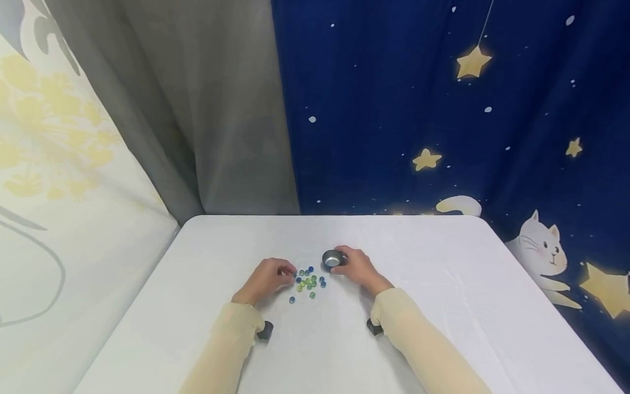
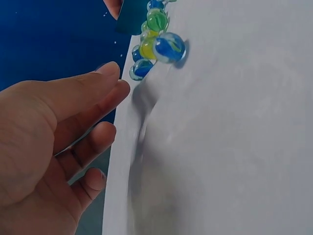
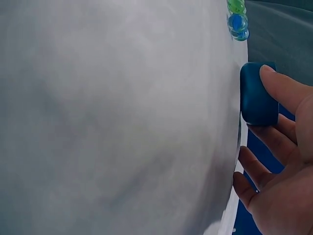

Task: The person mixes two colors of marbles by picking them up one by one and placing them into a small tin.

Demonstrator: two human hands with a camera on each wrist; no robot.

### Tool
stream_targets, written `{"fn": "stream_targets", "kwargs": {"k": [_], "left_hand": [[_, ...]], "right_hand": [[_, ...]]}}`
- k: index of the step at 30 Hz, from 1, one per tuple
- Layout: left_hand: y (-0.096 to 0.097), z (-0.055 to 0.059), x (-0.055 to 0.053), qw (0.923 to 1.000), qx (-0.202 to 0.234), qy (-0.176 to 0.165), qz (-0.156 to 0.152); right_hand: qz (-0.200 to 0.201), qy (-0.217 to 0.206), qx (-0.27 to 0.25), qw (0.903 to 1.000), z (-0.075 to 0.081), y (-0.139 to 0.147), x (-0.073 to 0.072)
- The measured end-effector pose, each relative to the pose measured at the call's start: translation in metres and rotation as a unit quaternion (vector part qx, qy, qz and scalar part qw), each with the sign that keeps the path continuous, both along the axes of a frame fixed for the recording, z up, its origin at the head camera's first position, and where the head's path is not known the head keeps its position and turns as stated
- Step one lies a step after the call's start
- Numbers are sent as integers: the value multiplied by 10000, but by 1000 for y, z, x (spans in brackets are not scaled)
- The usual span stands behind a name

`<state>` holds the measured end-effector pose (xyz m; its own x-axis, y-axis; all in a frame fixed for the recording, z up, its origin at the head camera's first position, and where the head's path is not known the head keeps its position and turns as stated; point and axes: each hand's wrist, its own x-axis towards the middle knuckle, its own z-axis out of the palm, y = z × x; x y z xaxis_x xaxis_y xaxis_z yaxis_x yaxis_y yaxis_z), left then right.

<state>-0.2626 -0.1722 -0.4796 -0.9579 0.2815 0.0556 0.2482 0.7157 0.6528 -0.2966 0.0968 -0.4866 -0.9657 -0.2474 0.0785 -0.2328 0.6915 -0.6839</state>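
My right hand (image 1: 358,267) grips a small dark blue cup (image 3: 258,95) with a silvery inside, thumb on the near side and fingers around the other. The cup stands upright on the white table beside the marbles. Several glass marbles (image 1: 308,282), blue, green and yellow, lie in a loose cluster left of the cup. At the cluster's left edge is my left hand (image 1: 269,276), fingers loosely curved, thumb and forefinger close together beside a dark marble (image 1: 294,274). Between those fingertips the left wrist view shows nothing. A blue swirled marble (image 2: 169,48) lies nearest that camera.
The white table (image 1: 403,241) reaches back to a grey curtain (image 1: 236,109) and a dark blue curtain (image 1: 374,82) with stars. A pale patterned curtain (image 1: 74,191) hangs on the left. Two stray marbles, one blue (image 1: 292,300) and one green (image 1: 312,295), lie nearer the front.
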Motion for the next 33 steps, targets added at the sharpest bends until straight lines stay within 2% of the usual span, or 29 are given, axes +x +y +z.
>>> {"fn": "stream_targets", "kwargs": {"k": [10,20,27,33], "left_hand": [[10,0,-6,9999,-117,108,37],[19,4,-14,9999,9,23,108],[24,5,-19,9997,256,0,14],[30,4,-22,9994,345,-21,71]], "right_hand": [[-91,86,145,9998,-1,-4,5],[-101,171,373,9991,-2,-5,8],[-161,204,352,9990,-2,-6,10],[-136,199,325,9992,-1,-6,13]]}}
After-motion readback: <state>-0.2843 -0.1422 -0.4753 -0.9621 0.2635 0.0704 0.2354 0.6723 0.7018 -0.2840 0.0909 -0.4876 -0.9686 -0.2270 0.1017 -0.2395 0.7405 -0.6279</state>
